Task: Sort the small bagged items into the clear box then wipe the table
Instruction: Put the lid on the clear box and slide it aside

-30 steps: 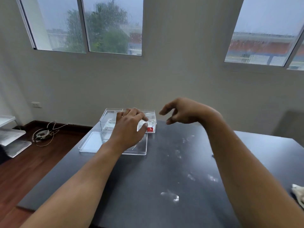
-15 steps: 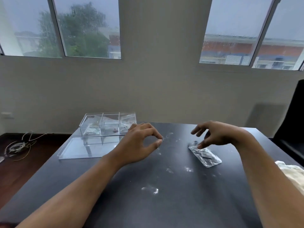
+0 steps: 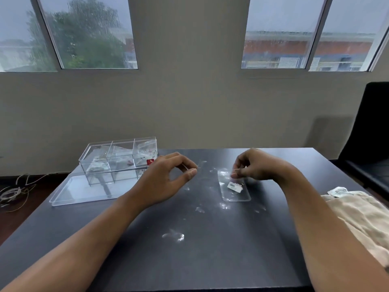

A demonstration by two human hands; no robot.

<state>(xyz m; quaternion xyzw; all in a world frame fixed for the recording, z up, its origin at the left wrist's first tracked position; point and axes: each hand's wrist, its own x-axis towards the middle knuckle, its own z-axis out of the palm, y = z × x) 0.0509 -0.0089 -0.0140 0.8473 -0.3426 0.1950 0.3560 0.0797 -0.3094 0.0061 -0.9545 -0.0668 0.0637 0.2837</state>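
A clear three-compartment box [image 3: 117, 157] stands at the table's far left on its flat clear lid [image 3: 84, 192], with small bags in its compartments. A small clear bag [image 3: 234, 187] with a white label lies on the dark table [image 3: 189, 249] right of centre. My right hand [image 3: 254, 165] pinches the bag's far edge with fingertips. My left hand [image 3: 166, 180] hovers above the table between box and bag, fingers curled, thumb and forefinger nearly touching, holding nothing.
A beige cloth [image 3: 362, 220] lies at the table's right edge with another small bag [image 3: 337, 191] at its far end. White smudges [image 3: 174, 236] dot the tabletop. A black chair [image 3: 370, 133] stands at right, loose cables [image 3: 12, 192] on the floor at left.
My left hand has drawn back from the box to mid-table. My right hand has come down onto the bag and pinched its edge. The view has swung right.
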